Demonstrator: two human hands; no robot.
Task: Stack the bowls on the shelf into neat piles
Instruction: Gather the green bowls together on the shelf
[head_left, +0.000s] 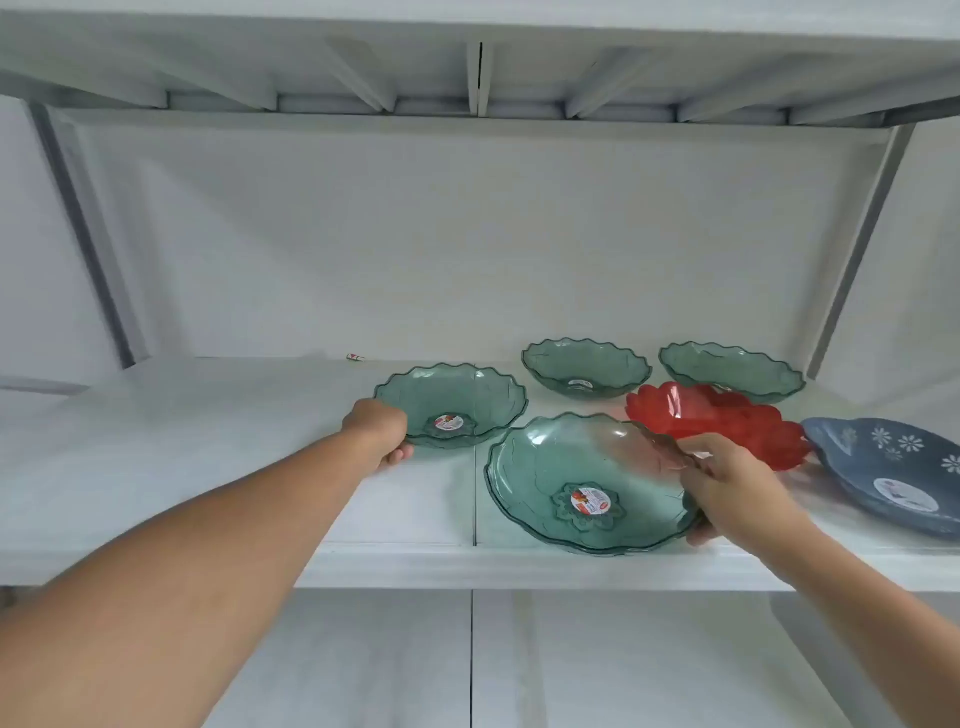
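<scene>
Left hand (378, 431) fingers gripping rear green bowl (451, 405), right hand (727, 483) gripping front green bowl (587, 483)

left hand (376, 434) grips green bowl (451, 404) | right hand (727, 483) grips near green bowl (587, 483)

shelf (182, 467) left: bare | right: crowded, green bowls (586, 366), red bowl (727, 421)

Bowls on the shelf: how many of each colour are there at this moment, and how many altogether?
Green translucent bowls: 4, front, left, back middle, back right
Red bowl: 1
Blue-grey flowered bowl: 1
Total: 6
</scene>
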